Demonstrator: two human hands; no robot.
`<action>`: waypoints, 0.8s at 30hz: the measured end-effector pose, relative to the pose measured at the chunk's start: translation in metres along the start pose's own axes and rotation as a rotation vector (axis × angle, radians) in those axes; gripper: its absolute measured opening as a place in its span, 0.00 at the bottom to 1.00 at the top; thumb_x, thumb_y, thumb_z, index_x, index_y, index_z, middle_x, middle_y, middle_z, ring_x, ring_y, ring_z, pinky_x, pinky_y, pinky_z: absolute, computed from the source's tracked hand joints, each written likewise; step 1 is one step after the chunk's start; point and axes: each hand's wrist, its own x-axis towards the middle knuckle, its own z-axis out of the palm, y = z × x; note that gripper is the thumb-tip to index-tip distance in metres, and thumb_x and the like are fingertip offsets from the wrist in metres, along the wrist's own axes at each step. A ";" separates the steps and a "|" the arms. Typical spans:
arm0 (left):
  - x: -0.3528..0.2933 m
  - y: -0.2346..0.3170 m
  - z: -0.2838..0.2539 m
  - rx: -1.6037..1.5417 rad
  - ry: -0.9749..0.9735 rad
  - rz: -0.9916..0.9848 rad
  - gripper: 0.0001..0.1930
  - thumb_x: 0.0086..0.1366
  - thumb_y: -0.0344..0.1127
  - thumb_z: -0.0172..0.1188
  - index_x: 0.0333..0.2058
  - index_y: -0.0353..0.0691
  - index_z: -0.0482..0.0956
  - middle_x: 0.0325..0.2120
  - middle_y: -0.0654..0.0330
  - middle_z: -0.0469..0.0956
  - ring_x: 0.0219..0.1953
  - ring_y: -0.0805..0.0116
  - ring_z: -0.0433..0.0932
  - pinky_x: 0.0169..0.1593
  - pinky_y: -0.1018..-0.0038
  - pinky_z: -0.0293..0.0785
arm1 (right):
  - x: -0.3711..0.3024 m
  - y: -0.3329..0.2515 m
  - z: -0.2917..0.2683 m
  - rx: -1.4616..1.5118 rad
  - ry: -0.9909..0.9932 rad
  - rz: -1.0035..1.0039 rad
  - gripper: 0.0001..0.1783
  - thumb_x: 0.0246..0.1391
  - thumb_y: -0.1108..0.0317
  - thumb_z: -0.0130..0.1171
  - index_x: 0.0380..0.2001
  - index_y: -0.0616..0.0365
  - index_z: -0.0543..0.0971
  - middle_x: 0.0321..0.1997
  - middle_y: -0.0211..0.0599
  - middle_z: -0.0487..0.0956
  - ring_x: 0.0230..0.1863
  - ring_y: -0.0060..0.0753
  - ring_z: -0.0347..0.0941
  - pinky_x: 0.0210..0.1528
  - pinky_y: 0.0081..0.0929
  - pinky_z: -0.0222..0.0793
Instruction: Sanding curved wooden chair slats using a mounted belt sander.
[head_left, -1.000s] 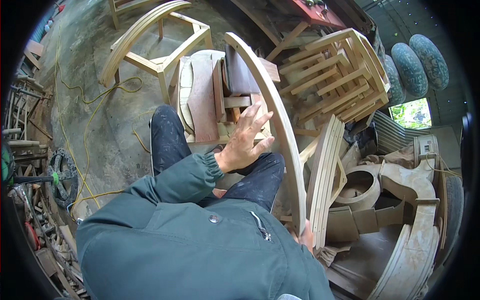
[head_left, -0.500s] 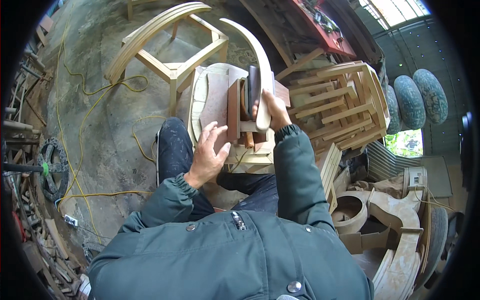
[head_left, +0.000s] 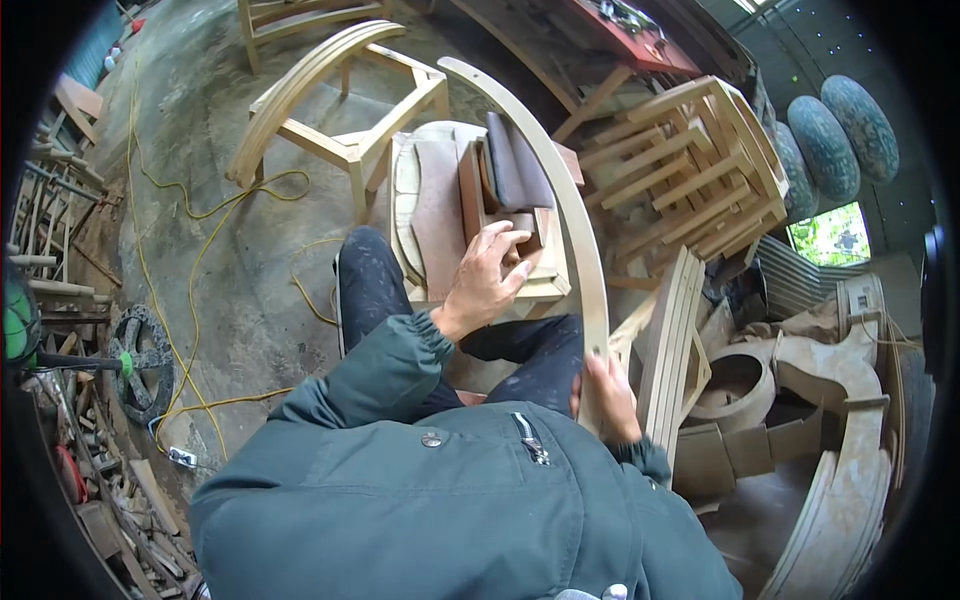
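Observation:
My right hand (head_left: pixel 610 397) grips the lower end of a long, curved, pale wooden piece (head_left: pixel 572 205). The piece arcs up and leftward from beside my right leg to the chair frames. My left hand (head_left: pixel 485 283) reaches over my lap, its fingers partly bent and its thumb apart. Its fingertips are at a small brown wooden block (head_left: pixel 524 226) on a low work stand (head_left: pixel 425 215); whether they touch it I cannot tell. Behind the block, a dark grey folded sheet (head_left: pixel 518 165) rests against upright brown boards (head_left: pixel 470 185).
A pale wooden chair frame (head_left: pixel 362 150) with a curved back stands ahead left. Stacked slatted frames (head_left: pixel 690 170) stand to the right, near large round tubes (head_left: pixel 822 150). A yellow cord (head_left: pixel 190 310) snakes across the floor; wood scraps (head_left: pixel 110 510) lie at far left.
My right hand has moved down and right, drawing the curved piece along and away from the stand. My left hand has moved right and up to the block.

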 end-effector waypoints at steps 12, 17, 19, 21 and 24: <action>0.005 0.013 0.100 0.115 -0.141 0.149 0.34 0.64 0.43 0.65 0.64 0.33 0.67 0.60 0.35 0.66 0.65 0.39 0.63 0.70 0.50 0.59 | -0.229 0.125 -0.095 0.115 0.234 0.120 0.22 0.69 0.50 0.59 0.49 0.58 0.69 0.26 0.38 0.77 0.26 0.29 0.76 0.28 0.25 0.71; 0.002 0.010 0.118 -0.171 -0.258 -0.160 0.38 0.67 0.45 0.63 0.67 0.28 0.60 0.63 0.34 0.65 0.67 0.38 0.63 0.72 0.53 0.59 | -0.233 0.107 -0.111 0.173 0.198 0.255 0.25 0.68 0.45 0.60 0.49 0.55 0.68 0.26 0.42 0.79 0.23 0.28 0.74 0.26 0.23 0.70; -0.001 -0.004 0.124 -0.184 -0.237 -0.152 0.39 0.68 0.47 0.66 0.66 0.28 0.61 0.64 0.37 0.65 0.66 0.42 0.66 0.70 0.56 0.63 | -0.218 0.086 -0.114 0.178 0.183 0.281 0.25 0.68 0.45 0.60 0.48 0.55 0.67 0.26 0.42 0.79 0.23 0.29 0.75 0.25 0.25 0.70; -0.001 -0.011 0.125 -0.250 -0.226 -0.190 0.38 0.69 0.47 0.65 0.66 0.28 0.61 0.63 0.38 0.65 0.67 0.43 0.66 0.70 0.56 0.64 | -0.183 0.045 -0.105 0.170 0.052 0.307 0.23 0.69 0.47 0.58 0.48 0.54 0.65 0.25 0.42 0.78 0.20 0.32 0.76 0.22 0.28 0.72; 0.007 -0.014 0.122 -0.318 -0.217 -0.229 0.36 0.70 0.45 0.64 0.66 0.28 0.62 0.63 0.40 0.66 0.67 0.47 0.67 0.69 0.57 0.66 | -0.100 0.017 -0.080 0.119 0.054 0.240 0.16 0.73 0.54 0.51 0.49 0.53 0.64 0.24 0.41 0.77 0.18 0.35 0.76 0.18 0.30 0.73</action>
